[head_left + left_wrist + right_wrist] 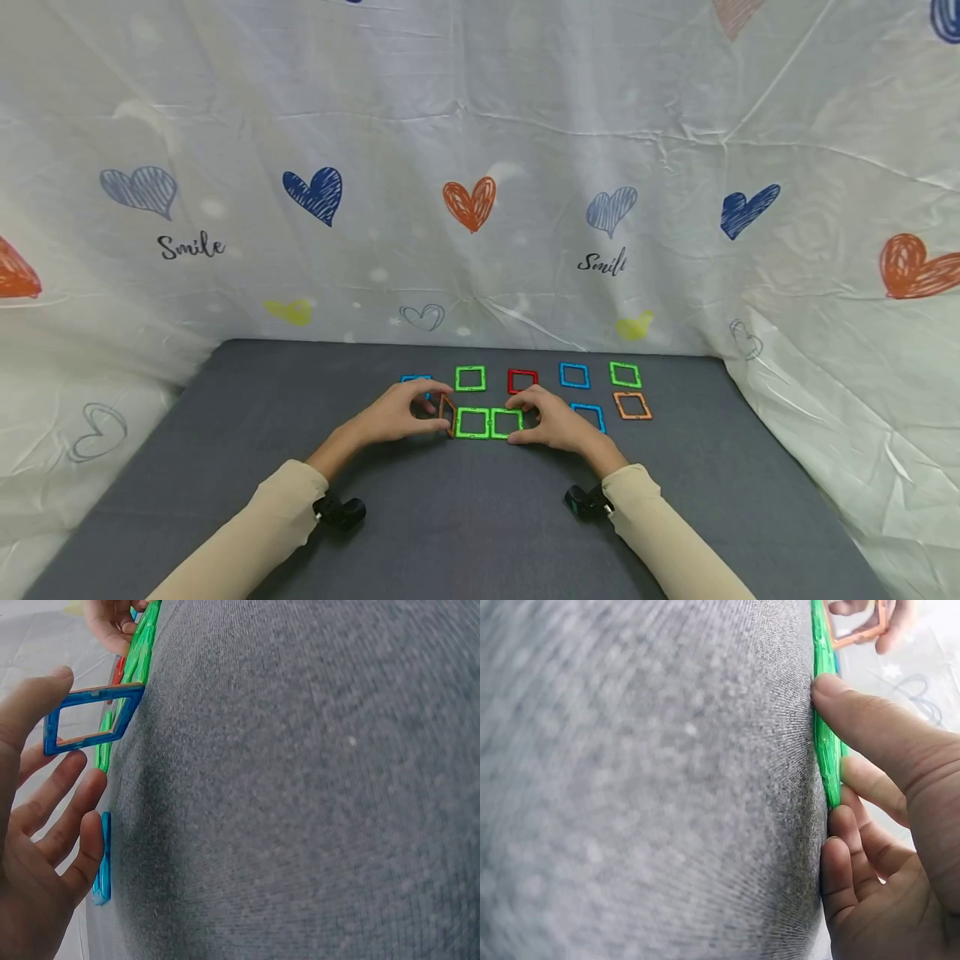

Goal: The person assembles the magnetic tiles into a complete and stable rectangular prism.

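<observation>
- A small square frame (86, 742) is pinched by the left hand (401, 414) between thumb and fingers; it is held tilted up from the table at the left end of the near row, blue being shown to the left wrist camera and orange to the head camera
- The left green frame (472, 436) is laid flat just right of the tilted piece; whether the two are touching cannot be told
- The right green frame (506, 411) is laid flat against it, edge to edge, and is gripped at its right side by the right hand (551, 422), the thumb being placed on the near edge and the fingers on the far side
- A near blue frame (587, 407), partly covered by the right hand, and an orange frame (636, 417) are placed farther right
- In the far row, from left to right, are set a far-left blue frame (416, 377), partly hidden behind the left hand, a far green frame (470, 368), a red frame (522, 372), a far-right blue frame (574, 365) and a far-right green frame (626, 364)
- All are supported by a dark grey table (465, 517), backed at the far side by a white cloth (390, 275) printed with hearts
</observation>
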